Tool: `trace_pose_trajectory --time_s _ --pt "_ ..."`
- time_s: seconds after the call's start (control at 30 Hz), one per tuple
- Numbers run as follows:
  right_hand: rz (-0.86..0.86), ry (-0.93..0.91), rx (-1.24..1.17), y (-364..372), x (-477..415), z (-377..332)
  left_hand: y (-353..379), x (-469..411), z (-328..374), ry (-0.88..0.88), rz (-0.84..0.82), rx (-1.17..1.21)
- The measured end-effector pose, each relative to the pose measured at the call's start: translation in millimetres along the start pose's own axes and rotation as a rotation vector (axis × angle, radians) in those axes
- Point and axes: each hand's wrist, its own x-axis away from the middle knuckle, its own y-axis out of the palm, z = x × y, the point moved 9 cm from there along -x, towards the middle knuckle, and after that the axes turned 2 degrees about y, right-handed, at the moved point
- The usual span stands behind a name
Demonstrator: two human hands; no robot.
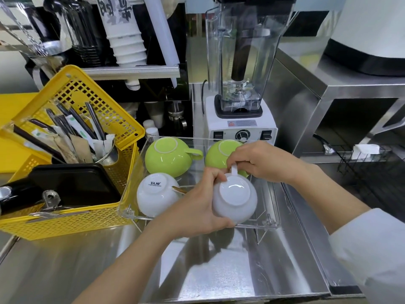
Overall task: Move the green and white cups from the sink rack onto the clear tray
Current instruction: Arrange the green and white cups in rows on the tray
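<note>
Left hand cups an upturned white cup over the clear tray's front right corner; right hand pinches its handle; beside it lies another white cup, behind them two green cups, all upside down; yellow basket stands left on the steel tabletop.

— Where does the view sit?

— On my head, wide-angle, tilted forward and down, close over my left hand and right hand, forearms entering from the bottom edge.

— What frames it?

— Beyond my hands, the blender; left of them, the yellow basket; below them, the steel counter. One view only, so nothing overlaps.
</note>
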Motion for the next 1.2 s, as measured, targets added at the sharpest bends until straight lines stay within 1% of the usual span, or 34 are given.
trace_pose_trajectory --time_s 0.1,0.17,0.3,0.37,0.47,0.53,0.77,0.93,1.03,1.2 --pt "-0.013 0.016 0.008 0 0 1 7 1 9 0.033 0.019 -0.107" --pt "-0.004 0.025 0.004 -1 1 1 9 2 10 0.030 0.094 -0.171" --pt "0.011 0.056 -0.015 -3 6 7 1 4 9 0.017 0.301 -0.263" --pt "-0.004 0.071 -0.013 -2 8 9 -1 3 7 -0.005 0.306 -0.244" --pt "-0.041 0.145 0.003 3 14 17 -7 0 9 0.003 0.233 -0.219" --pt "-0.067 0.182 0.006 6 19 20 -11 -2 9 0.013 0.150 -0.219" --pt "-0.099 0.165 0.052 12 30 15 -22 -9 2 -0.037 -0.132 -0.245" --pt "-0.107 0.168 -0.022 15 37 14 -19 -19 6 -0.039 -0.313 -0.385" --pt "-0.143 0.163 -0.103 20 42 11 -19 -22 7 -0.015 -0.363 -0.439" --pt "-0.194 0.202 -0.190 24 47 8 -22 -23 3 -0.023 -0.364 -0.428"
